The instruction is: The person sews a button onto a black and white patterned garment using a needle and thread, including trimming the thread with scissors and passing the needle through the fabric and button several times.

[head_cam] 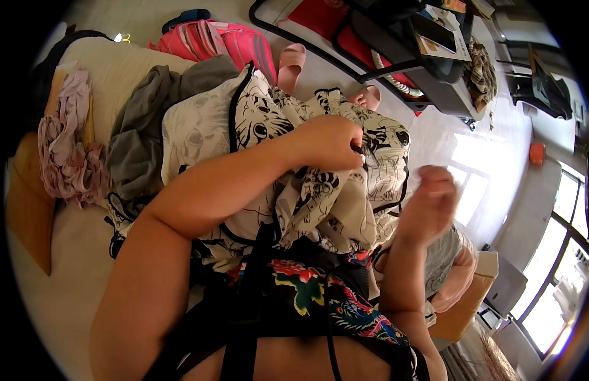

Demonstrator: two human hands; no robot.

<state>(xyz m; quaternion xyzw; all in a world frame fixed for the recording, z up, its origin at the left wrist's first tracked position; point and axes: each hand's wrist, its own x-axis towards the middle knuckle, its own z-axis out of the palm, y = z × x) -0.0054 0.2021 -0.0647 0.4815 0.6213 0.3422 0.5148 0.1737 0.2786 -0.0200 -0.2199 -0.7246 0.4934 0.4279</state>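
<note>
Across my lap lies a bunched cream cloth with a black cat print and black edge binding. My left hand reaches over it, its fingers closed on a small dark piece at the cloth, perhaps part of the binding. Apart from the cloth, to the right, my right hand is raised and blurred, its fingers curled; whether it holds anything cannot be told. Below the cloth shows a black garment with bright flowers. A grey-brown cloth lies at the left of the printed cloth.
Crumpled pink cloth lies at far left by a wooden panel. Beyond are a pink backpack, pink slippers and a dark-framed table bearing a phone. Grey folded clothing rests at right.
</note>
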